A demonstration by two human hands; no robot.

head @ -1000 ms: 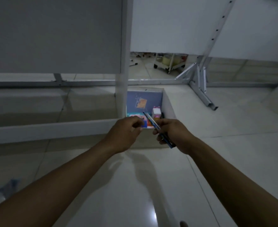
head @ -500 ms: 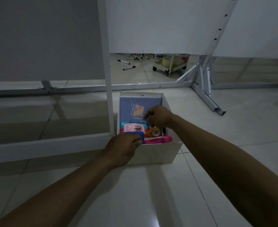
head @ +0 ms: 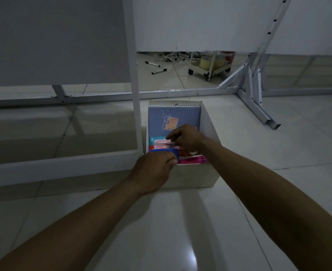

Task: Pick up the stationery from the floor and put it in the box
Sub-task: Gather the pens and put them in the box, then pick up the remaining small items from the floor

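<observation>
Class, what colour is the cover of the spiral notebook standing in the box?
Blue, with a small orange picture; the head view shows the spiral notebook best.

Office or classroom-type room: tiled floor [head: 161, 222], whiteboard stands [head: 257, 106] at 12 o'clock, loose markers [head: 159, 71] beyond.

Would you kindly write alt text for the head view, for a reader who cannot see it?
Two bare hands reach into a white box on a tiled floor: the left hand holds a blue item at its near edge, the right hand is inside over a blue notebook. Two markers lie beyond a white frame.
</observation>
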